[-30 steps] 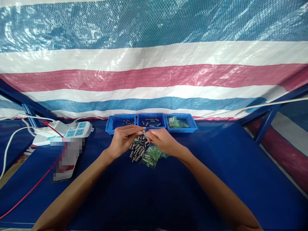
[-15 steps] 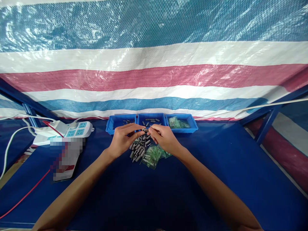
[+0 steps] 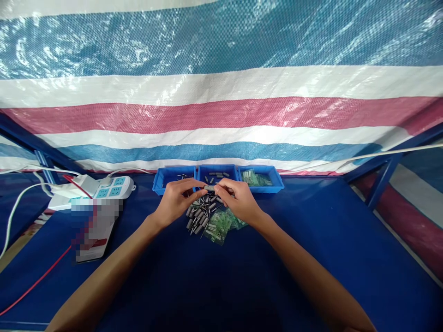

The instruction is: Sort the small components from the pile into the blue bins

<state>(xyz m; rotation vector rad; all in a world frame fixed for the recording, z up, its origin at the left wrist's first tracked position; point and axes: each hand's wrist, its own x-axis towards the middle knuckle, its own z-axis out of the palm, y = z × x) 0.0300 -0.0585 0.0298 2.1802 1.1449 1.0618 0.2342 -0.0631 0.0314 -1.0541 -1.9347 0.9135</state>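
Note:
Between the fingertips of my left hand (image 3: pixel 178 198) and my right hand (image 3: pixel 237 198) is a small grey cylindrical piece (image 3: pixel 209 187), pinched from both ends. The fingers of each hand are closed on it. Just below lies a pile of grey cylindrical pieces and thin dark pins (image 3: pixel 198 217), partly hidden by my left hand. Beside it, under my right hand, are small clear-green packets (image 3: pixel 219 224) with pieces inside. Behind my hands stand three blue bins in a row: a left bin (image 3: pixel 158 188) with dark pins, a middle bin (image 3: pixel 231 168) with grey cylinders, and a right bin (image 3: pixel 266 189) with green packets.
At the left, a white power strip (image 3: pixel 126 186) with plugs and cables sits on the blue table (image 3: pixel 311 221). A partly blurred phone-like slab (image 3: pixel 93 251) lies before it, with a red cable (image 3: pixel 41 280) nearby. Striped sheeting (image 3: pixel 221 83) hangs behind.
The grey piece between my fingertips now shows more of its length and a lighter side. My hands have hardly moved, and the whole view has shifted slightly.

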